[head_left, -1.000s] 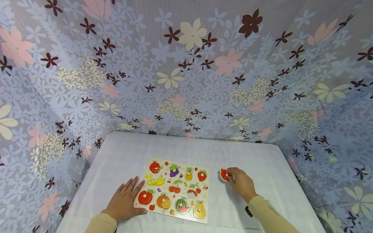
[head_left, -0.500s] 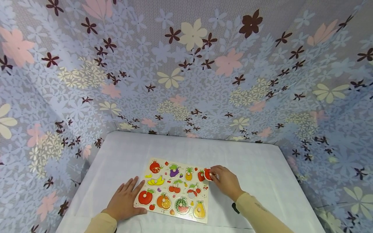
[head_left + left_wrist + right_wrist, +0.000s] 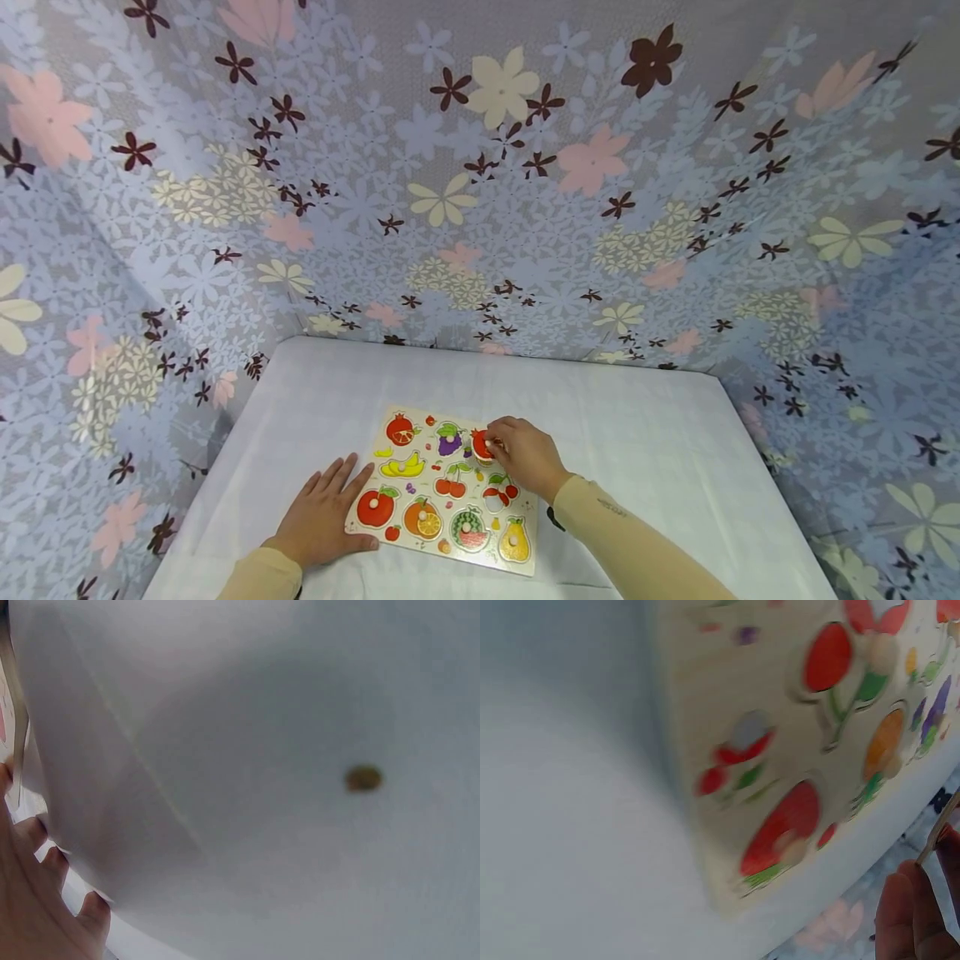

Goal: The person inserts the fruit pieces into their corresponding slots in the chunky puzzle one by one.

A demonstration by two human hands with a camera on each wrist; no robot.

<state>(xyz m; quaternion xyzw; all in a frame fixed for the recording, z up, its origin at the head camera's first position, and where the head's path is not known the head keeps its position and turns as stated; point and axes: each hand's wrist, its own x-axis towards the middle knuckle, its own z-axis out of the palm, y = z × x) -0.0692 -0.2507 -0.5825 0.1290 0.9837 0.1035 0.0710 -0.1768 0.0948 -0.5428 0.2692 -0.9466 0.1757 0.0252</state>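
Note:
In the head view my right hand [image 3: 528, 458] pinches a red pomegranate puzzle piece [image 3: 480, 445] above the upper part of a wooden fruit puzzle board [image 3: 529, 508], covering the pineapple area. The right wrist view shows the piece edge-on as a thin wooden edge [image 3: 936, 831] between fingertips, held off the board. My left hand [image 3: 315, 517] lies flat with fingers spread at the board's left edge. Fruit with round knobs fills the board, among them an apple [image 3: 375, 507], a watermelon [image 3: 470, 531] and a pear [image 3: 514, 542]. A pomegranate picture [image 3: 400, 430] sits at its upper left corner.
The board lies on a table with a white cloth [image 3: 637, 467]. Floral fabric [image 3: 480, 250] hangs behind the table and along both sides. In the left wrist view mostly pale cloth [image 3: 262, 825] shows, with a blurred brownish spot [image 3: 364, 778].
My right hand has carried the pomegranate piece leftward, from beside the board, past the strawberry, to over the pineapple area. My left hand has stayed in place.

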